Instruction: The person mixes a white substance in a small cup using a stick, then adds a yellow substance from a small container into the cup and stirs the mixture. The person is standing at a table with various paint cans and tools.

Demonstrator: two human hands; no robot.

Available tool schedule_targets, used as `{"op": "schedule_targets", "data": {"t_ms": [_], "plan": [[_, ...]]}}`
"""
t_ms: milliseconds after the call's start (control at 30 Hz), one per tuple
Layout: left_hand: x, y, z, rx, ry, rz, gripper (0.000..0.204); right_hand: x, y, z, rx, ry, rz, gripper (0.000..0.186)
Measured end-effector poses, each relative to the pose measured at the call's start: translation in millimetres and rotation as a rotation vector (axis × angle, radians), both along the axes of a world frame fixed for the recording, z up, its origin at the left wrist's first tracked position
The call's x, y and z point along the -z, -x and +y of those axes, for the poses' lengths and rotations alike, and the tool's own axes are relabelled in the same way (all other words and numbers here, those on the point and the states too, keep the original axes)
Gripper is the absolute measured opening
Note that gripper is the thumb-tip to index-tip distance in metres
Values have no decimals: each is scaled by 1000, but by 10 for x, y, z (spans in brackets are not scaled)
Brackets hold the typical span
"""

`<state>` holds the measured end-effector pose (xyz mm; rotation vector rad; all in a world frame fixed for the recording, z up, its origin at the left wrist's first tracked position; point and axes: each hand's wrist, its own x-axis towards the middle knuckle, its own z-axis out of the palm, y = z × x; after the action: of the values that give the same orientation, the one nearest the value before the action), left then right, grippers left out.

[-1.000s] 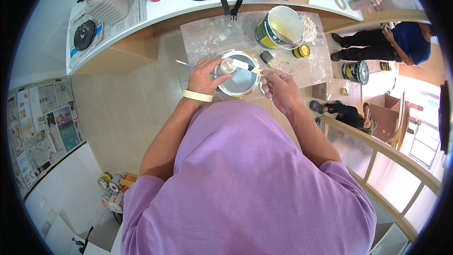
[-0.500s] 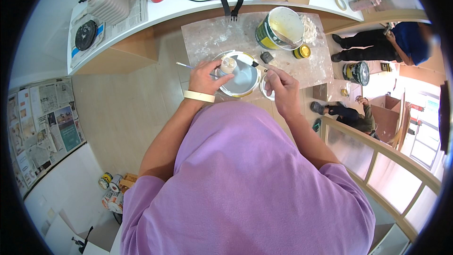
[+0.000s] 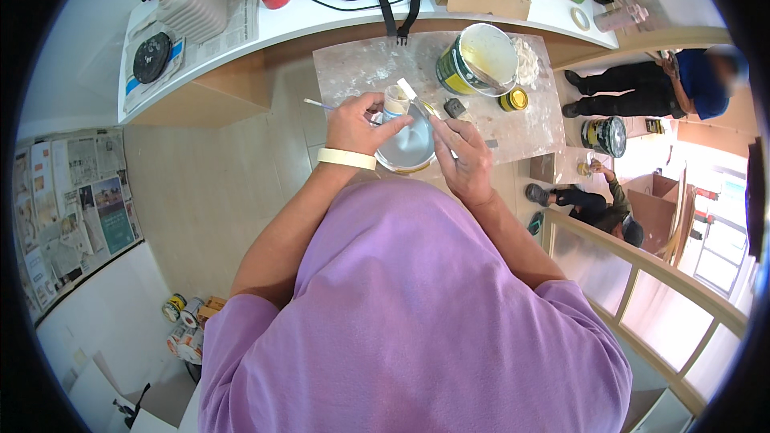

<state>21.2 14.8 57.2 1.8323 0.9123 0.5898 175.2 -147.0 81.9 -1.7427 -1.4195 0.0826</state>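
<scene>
My left hand (image 3: 353, 124) is closed around a small clear jar (image 3: 395, 101) with pale contents. A thin paintbrush (image 3: 319, 103) sticks out to the left from the same hand. My right hand (image 3: 465, 159) pinches a narrow flat tool (image 3: 407, 90) with a white end, tilted against or just over the jar's rim; whether it is a brush or a putty knife I cannot tell. Below both hands stands a white bucket (image 3: 403, 162) with a grey inside, partly hidden by my fingers and the jar.
A large paint bucket (image 3: 451, 72) with a stirring stick, a small yellow tin (image 3: 514, 99) and a dark block (image 3: 454, 107) stand on the splattered board (image 3: 349, 64). Beyond is a white counter (image 3: 281, 16) with a jug and bag. Two people (image 3: 691, 84) are at the right.
My right hand has moved left and brought the tool's white end up to the jar's mouth. The jar is now more upright, held slightly farther right.
</scene>
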Motion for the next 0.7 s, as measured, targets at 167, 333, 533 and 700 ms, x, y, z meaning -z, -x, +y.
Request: {"op": "schedule_targets", "data": {"t_ms": [167,333,533,700], "plan": [[40,82,103,-13,-41,-24,55,-28,-81,-94,-52,52,48,36],[-48,115,141,2,-52,-2,50,-73,-157,-119,42,63,87,33],[18,82,73,19,-53,-29,55,-173,-117,43,33,13,97,33],[70,84,72,-15,-23,-95,54,-80,-163,-112,-32,69,51,33]]}}
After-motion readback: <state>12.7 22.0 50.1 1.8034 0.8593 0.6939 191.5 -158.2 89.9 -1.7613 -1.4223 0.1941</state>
